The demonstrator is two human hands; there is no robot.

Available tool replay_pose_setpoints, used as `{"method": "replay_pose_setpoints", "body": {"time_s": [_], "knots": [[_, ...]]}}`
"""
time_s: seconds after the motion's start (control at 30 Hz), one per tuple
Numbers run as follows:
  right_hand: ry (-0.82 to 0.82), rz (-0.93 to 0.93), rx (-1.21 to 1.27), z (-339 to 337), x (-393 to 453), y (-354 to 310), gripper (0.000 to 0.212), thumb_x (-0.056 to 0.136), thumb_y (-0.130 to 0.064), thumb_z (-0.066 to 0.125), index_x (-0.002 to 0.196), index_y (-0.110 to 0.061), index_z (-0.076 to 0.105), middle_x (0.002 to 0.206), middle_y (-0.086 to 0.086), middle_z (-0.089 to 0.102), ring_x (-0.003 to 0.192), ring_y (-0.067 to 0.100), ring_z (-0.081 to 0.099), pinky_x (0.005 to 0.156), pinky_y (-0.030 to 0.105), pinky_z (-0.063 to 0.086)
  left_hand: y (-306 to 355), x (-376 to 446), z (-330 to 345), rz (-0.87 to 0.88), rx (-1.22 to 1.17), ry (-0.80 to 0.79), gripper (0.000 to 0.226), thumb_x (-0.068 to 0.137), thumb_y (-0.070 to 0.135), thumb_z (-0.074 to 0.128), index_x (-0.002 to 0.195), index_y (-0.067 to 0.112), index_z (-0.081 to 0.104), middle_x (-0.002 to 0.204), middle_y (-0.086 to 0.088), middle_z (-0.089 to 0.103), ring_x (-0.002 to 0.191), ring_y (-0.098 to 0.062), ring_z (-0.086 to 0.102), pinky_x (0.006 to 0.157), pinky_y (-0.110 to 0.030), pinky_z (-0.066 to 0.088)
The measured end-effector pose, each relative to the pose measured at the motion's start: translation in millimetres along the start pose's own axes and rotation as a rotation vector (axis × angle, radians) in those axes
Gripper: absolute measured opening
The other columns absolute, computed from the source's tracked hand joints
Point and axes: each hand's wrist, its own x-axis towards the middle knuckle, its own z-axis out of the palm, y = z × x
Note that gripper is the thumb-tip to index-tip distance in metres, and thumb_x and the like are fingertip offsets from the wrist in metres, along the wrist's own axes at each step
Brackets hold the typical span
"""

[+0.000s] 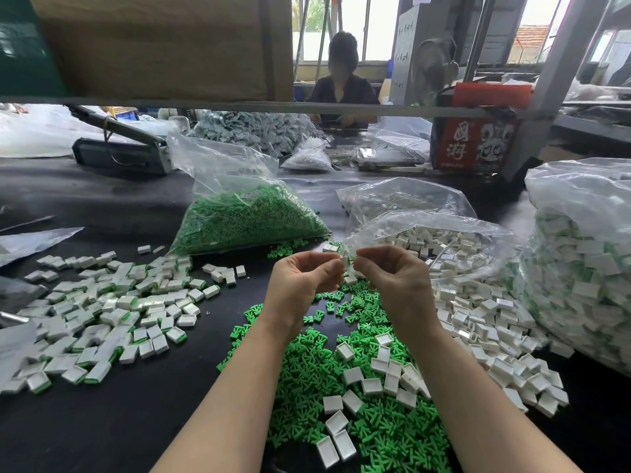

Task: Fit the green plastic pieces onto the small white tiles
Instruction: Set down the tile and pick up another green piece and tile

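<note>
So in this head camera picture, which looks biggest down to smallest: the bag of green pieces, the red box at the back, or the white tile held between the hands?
1. Bag of green pieces: largest.
2. Red box: looks smaller, but it stands farther from the camera, so true order with the bag is unsure.
3. White tile: clearly smallest, pinched between left hand and right hand.

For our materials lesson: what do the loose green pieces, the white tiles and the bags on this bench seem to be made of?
Green pieces: likely moulded plastic, matte, uniform bright colour.
White tiles: probably plastic too, smooth with slight sheen on rims.
Bags: thin clear plastic film, creased, glossy, contents showing through.
</note>
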Motion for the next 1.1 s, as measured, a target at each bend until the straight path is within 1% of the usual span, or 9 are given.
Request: {"method": "replay_pose_setpoints", "body": {"time_s": [0.1,0.23,0.33,0.4,0.5,0.67,0.77,0.87,1.1], "knots": [[0.013,-0.018,-0.055,0.2,0.2,0.8,0.013,0.082,-0.003,0.074,0.094,-0.001,0.072,0.082,0.006,0.073,0.071,0.007,0.069,0.066,0.016,0.052,-0.5,0.0,-0.2,0.015,0.018,0.001,0.023,0.063,0.027,0.084,0.083,0.015,0.08,0.081,-0.012,0.076,0.071,-0.018,0.07,0.065,-0.022,0.055],[0.016,-0.071,-0.169,0.6,-0.5,0.7,0.011,0.082,-0.005,0.075,0.092,-0.001,0.073,0.082,0.009,0.073,0.078,0.023,0.071,0.075,0.03,0.058,-1.6,-0.5,-1.3,0.038,0.031,0.001,0.021,0.064,0.026,0.084,0.082,0.016,0.08,0.078,-0.01,0.075,0.069,-0.016,0.069,0.065,-0.021,0.054],[0.007,-0.08,-0.182,0.3,-0.1,-0.7,0.011,0.082,-0.005,0.075,0.093,-0.002,0.074,0.083,0.008,0.074,0.078,0.022,0.071,0.077,0.034,0.059,-0.9,-1.1,-1.5,0.048,0.044,-0.005,0.017,0.066,0.025,0.083,0.081,0.017,0.08,0.077,-0.009,0.075,0.069,-0.015,0.069,0.065,-0.021,0.054],[0.002,-0.077,-0.154,-0.2,0.6,-0.4,0.014,0.082,-0.004,0.075,0.095,-0.003,0.074,0.086,0.007,0.074,0.08,0.02,0.072,0.078,0.032,0.058,0.0,-1.2,-1.1,0.049,0.043,-0.003,0.017,0.066,0.024,0.083,0.08,0.016,0.08,0.077,-0.01,0.075,0.069,-0.016,0.069,0.065,-0.021,0.054],[-0.033,-0.061,-0.048,-0.3,-0.2,0.4,0.022,0.081,-0.002,0.074,0.103,-0.004,0.072,0.091,0.006,0.075,0.082,0.014,0.072,0.076,0.022,0.056,1.4,-1.0,-0.1,0.041,0.013,0.009,0.018,0.066,0.023,0.082,0.081,0.014,0.079,0.08,-0.012,0.075,0.07,-0.017,0.069,0.065,-0.022,0.055],[-0.074,-0.005,0.138,1.3,-1.1,4.1,0.028,0.082,0.001,0.072,0.11,-0.003,0.069,0.095,0.01,0.074,0.087,0.017,0.071,0.076,0.021,0.055,2.4,-0.9,-0.4,0.042,-0.021,0.008,0.024,0.062,0.028,0.083,0.082,0.015,0.079,0.082,-0.013,0.075,0.074,-0.019,0.07,0.067,-0.023,0.056],[-0.067,0.039,0.241,3.6,-2.1,4.4,0.028,0.081,-0.001,0.073,0.108,-0.002,0.067,0.093,0.014,0.072,0.083,0.018,0.07,0.072,0.02,0.054,2.3,-0.6,0.4,0.041,-0.029,0.01,0.023,0.063,0.026,0.083,0.083,0.015,0.079,0.083,-0.012,0.075,0.075,-0.019,0.071,0.067,-0.023,0.056],[-0.021,0.065,0.256,5.4,-2.4,3.3,0.03,0.08,-0.004,0.075,0.108,-0.002,0.065,0.089,0.013,0.07,0.076,0.014,0.068,0.067,0.018,0.052,1.3,0.0,2.7,0.046,-0.014,-0.018,0.018,0.066,0.024,0.082,0.082,0.017,0.08,0.083,-0.011,0.076,0.075,-0.019,0.071,0.068,-0.023,0.056],[0.036,0.137,0.262,6.4,-0.4,0.9,0.01,0.081,-0.007,0.074,0.087,-0.007,0.067,0.069,-0.007,0.067,0.061,0.004,0.058,0.056,0.018,0.047,0.4,-0.8,4.9,0.059,0.001,-0.031,0.022,0.066,0.029,0.083,0.086,0.02,0.079,0.085,-0.009,0.076,0.079,-0.02,0.069,0.072,-0.024,0.056]]}}
